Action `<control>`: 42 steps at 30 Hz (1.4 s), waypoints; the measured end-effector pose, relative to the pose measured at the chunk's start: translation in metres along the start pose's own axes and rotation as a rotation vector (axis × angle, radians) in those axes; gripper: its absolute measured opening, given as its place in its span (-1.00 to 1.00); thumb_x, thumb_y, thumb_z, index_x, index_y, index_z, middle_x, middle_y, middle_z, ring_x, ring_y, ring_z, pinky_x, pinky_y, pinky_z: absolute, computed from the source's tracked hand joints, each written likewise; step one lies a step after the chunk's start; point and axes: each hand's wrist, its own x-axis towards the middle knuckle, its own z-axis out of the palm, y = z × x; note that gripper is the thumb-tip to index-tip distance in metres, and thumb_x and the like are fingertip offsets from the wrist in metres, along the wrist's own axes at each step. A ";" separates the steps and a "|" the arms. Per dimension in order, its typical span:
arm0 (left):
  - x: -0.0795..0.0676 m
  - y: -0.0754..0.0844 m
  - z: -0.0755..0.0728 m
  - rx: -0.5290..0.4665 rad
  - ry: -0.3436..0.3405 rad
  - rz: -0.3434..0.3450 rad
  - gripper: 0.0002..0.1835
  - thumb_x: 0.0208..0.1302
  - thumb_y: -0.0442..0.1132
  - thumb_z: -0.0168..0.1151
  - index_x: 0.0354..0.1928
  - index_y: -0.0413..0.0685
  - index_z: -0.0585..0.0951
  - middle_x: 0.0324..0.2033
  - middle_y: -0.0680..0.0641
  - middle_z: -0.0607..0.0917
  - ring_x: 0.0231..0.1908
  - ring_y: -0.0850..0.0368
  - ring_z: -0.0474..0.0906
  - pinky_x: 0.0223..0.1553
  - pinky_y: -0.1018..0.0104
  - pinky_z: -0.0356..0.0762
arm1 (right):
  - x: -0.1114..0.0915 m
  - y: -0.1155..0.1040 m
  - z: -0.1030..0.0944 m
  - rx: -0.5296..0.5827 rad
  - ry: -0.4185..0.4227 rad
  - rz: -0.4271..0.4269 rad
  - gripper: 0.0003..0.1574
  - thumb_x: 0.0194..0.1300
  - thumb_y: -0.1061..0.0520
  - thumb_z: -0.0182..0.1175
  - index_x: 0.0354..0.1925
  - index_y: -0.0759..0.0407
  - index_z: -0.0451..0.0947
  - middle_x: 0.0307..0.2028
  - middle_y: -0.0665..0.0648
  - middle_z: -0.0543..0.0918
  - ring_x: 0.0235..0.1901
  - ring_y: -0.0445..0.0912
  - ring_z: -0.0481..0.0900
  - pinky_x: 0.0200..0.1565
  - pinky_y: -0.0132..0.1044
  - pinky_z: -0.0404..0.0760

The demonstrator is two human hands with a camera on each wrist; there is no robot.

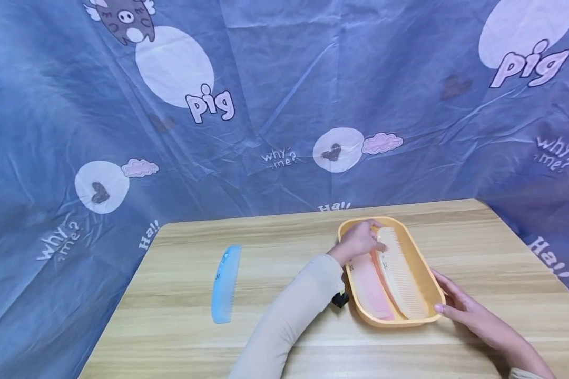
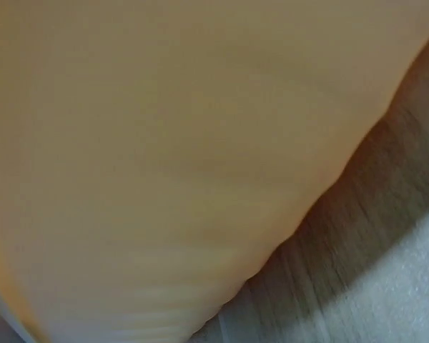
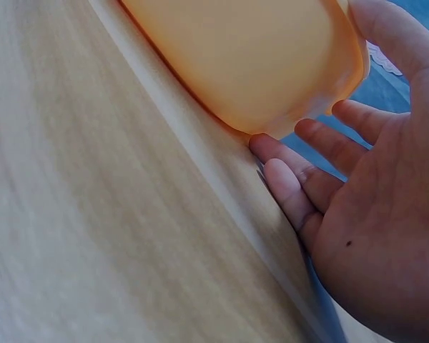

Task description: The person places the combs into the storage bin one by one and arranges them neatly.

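A yellow-orange tray (image 1: 419,258) stands on the table with combs inside. My left hand (image 1: 360,239) reaches over its left rim and pinches the upper end of a cream comb (image 1: 400,279), thumb across its face. Beside that comb lie a pink comb (image 1: 370,287) and a narrow orange strip (image 1: 384,281), partly covered. At the tray's near right corner my right hand (image 1: 464,308) holds the rim, thumb on top and fingers against the outer wall. The tray's outside (image 2: 164,143) fills most of the left wrist view.
A blue comb (image 1: 226,284) lies on the wooden table (image 1: 170,316), left of the tray. Behind the table hangs a blue printed cloth (image 1: 275,105). A small black device (image 1: 340,299) sits at my left wrist, next to the tray's left wall.
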 end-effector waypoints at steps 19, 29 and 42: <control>-0.001 -0.006 -0.007 0.298 0.085 0.013 -0.43 0.00 0.12 0.46 0.11 0.37 0.53 -0.30 0.33 0.68 -0.37 0.45 0.55 -0.39 0.50 0.40 | 0.003 -0.005 0.008 -0.015 0.002 0.006 -0.14 0.41 0.43 -0.15 0.51 0.27 -0.30 0.32 -0.54 0.08 0.20 -0.63 0.22 0.04 -0.67 0.34; -0.004 -0.003 -0.015 0.287 0.112 0.047 -0.46 0.04 0.14 0.43 0.11 0.42 0.54 -0.19 0.35 0.68 -0.24 0.42 0.58 -0.31 0.46 0.40 | 0.002 -0.005 0.007 -0.029 0.000 0.007 -0.14 0.42 0.42 -0.15 0.51 0.24 -0.30 0.33 -0.52 0.07 0.22 -0.65 0.18 0.05 -0.70 0.30; -0.006 -0.013 -0.027 0.135 0.127 0.112 -0.46 0.00 0.08 0.47 0.09 0.37 0.55 -0.23 0.24 0.69 -0.37 0.40 0.52 -0.37 0.50 0.37 | -0.001 -0.003 0.003 -0.060 0.017 -0.006 -0.13 0.41 0.44 -0.15 0.52 0.21 -0.30 0.35 -0.54 0.04 0.22 -0.66 0.17 0.05 -0.71 0.27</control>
